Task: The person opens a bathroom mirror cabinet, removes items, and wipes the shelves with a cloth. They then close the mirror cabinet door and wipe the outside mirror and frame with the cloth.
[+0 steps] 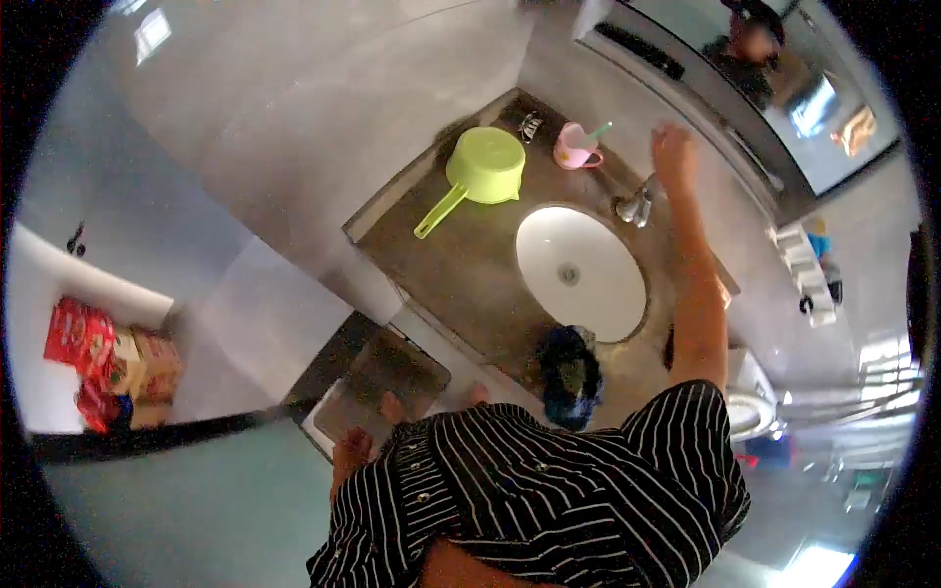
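My right hand (674,155) is raised beside the wall below the mirror, past the metal faucet (635,206). Its fingers are blurred, and whether it holds anything is unclear. My left hand (351,451) hangs low on the left side of my striped shirt, its fingers too indistinct to read. A white oval sink (581,279) is set in the dark countertop (431,269). Left of it sits a light green dipper (487,165), upside down with its handle toward me. Behind the sink stands a pink cup (576,147) with a green-tipped item in it.
A dark bundle (570,377) lies at the counter's front edge. A small shiny item (530,126) is in the back corner. The mirror (814,98) reflects a person. Red packages (80,336) and boxes are at the far left, a white rack (806,274) at the right.
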`<state>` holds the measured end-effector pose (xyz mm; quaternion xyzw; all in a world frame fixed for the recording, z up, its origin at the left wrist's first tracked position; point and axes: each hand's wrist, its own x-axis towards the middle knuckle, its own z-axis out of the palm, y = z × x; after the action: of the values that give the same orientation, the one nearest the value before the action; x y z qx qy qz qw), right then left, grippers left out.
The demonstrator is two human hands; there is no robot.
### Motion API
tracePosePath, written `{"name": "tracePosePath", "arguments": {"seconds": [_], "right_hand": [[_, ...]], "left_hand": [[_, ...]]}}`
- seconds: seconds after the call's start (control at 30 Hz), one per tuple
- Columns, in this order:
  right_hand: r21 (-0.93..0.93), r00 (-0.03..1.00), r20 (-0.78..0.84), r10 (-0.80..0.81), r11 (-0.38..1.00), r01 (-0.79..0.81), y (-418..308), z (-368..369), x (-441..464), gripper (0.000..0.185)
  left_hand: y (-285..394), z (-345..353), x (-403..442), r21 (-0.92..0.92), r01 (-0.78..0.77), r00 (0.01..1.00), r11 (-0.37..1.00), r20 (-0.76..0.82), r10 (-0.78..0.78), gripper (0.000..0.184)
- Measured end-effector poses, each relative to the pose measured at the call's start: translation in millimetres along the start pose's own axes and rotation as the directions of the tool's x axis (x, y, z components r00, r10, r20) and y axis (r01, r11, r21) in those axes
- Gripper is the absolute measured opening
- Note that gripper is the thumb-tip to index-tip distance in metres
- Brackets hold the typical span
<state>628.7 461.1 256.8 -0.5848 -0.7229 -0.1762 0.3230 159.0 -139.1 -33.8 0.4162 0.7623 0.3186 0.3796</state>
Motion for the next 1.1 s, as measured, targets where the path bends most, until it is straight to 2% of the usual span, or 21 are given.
{"name": "tracePosePath", "arguments": {"seconds": [0.07, 0.1, 0.13, 0.2, 0.23, 0.3, 0.33, 0.37, 0.43, 0.47, 0.5, 0.57, 0.6, 0.7, 0.77, 0.8, 0.83, 0.9, 0.97, 1.03, 1.1], "right_hand": [[-0.079, 0.993, 0.114, 0.028, 0.997, -0.019, -30, -2, -72, 0.040], [-0.096, 0.949, 0.279, 0.150, 0.987, -0.128, -34, 9, -107, 0.043], [-0.061, 0.968, 0.246, 0.058, 0.997, -0.045, -50, -8, -152, 0.047], [-0.240, 0.779, 0.478, 0.405, 0.914, -0.328, -85, -44, -226, 0.066], [-0.375, 0.611, 0.553, 0.567, 0.824, -0.425, -105, -66, -252, 0.076], [-0.494, 0.380, 0.609, 0.697, 0.707, -0.506, -119, -91, -307, 0.084], [-0.479, 0.300, 0.655, 0.694, 0.688, -0.546, -110, -82, -345, 0.089], [-0.463, 0.223, 0.698, 0.680, 0.667, -0.584, -99, -74, -377, 0.094], [-0.279, 0.341, 0.665, 0.665, 0.645, -0.712, -122, -85, -398, 0.093], [-0.252, 0.427, 0.576, 0.697, 0.648, -0.718, -152, -100, -389, 0.090], [-0.302, 0.485, 0.537, 0.691, 0.694, -0.654, -166, -102, -387, 0.087], [-0.383, 0.410, 0.673, 0.616, 0.764, -0.520, -166, -99, -385, 0.085], [-0.335, 0.460, 0.666, 0.587, 0.786, -0.519, -163, -101, -377, 0.070], [0.042, 0.498, 0.606, 0.620, 0.600, -0.799, -112, -98, -357, 0.051], [0.389, 0.640, 0.419, 0.644, 0.509, -0.767, -74, -118, -316, 0.042], [0.443, 0.690, 0.321, 0.649, 0.541, -0.715, -74, -151, -272, 0.042], [0.536, 0.727, 0.157, 0.668, 0.561, -0.631, -41, -145, -260, 0.042], [0.531, 0.788, -0.111, 0.606, 0.706, -0.468, -23, -184, -196, 0.045], [0.541, 0.708, -0.090, 0.701, 0.631, -0.556, 24, -189, -155, 0.050], [0.390, 0.724, -0.277, 0.632, 0.763, -0.516, 71, -179, -119, 0.055], [0.143, 0.688, -0.294, 0.663, 0.742, -0.655, 101, -167, -84, 0.057]], "left_hand": [[11, -40, 6, 0.132, 0.019, 0.996, 0.991, 0.085, -0.031, 0.027], [21, -58, 9, 0.190, 0.026, 0.992, 0.982, 0.116, -0.049, 0.027], [30, -75, 12, 0.248, 0.033, 0.988, 0.968, 0.140, -0.070, 0.027], [14, -93, 24, 0.274, 0.046, 0.989, 0.961, 0.123, -0.083, 0.025], [-5, -98, 31, 0.239, 0.048, 0.994, 0.970, 0.083, -0.070, 0.024], [-1, -121, 49, 0.377, 0.077, 0.974, 0.923, 0.171, -0.151, 0.021], [0, -124, 56, 0.239, -0.147, 0.984, 0.960, 0.131, 0.119, 0.014], [-1, -125, 63, 0.209, -0.199, 0.975, 0.958, 0.136, 0.173, 0.012], [-5, -128, 81, 0.148, -0.298, 0.950, 0.943, 0.140, 0.278, 0.008], [-13, -127, 100, 0.340, -0.475, 0.880, 0.812, 0.178, 0.440, 0.008], [1, -125, 108, 0.298, -0.438, 0.897, 0.848, 0.208, 0.391, 0.008], [43, -118, 120, 0.218, -0.346, 0.921, 0.913, 0.264, 0.286, 0.009], [34, -103, 136, 0.423, -0.353, 0.916, 0.835, 0.339, 0.215, 0.008], [32, -59, 157, 0.287, -0.582, 0.806, 0.761, 0.329, 0.492, 0.015], [53, -46, 159, 0.130, -0.388, 0.872, 0.912, 0.371, 0.318, 0.019], [63, -37, 165, 0.030, -0.075, 0.891, 0.997, 0.451, 0.053, 0.020], [72, -27, 170, 0.063, -0.023, 0.872, 0.998, 0.489, -0.011, 0.020], [85, -12, 180, 0.171, -0.081, 0.839, 0.982, 0.544, -0.025, 0.020], [95, -2, 190, 0.212, -0.119, 0.835, 0.970, 0.550, -0.018, 0.020], [106, 2, 192, 0.244, -0.125, 0.838, 0.962, 0.544, -0.030, 0.020], [112, 5, 193, 0.266, -0.114, 0.846, 0.957, 0.532, -0.047, 0.020]]}}
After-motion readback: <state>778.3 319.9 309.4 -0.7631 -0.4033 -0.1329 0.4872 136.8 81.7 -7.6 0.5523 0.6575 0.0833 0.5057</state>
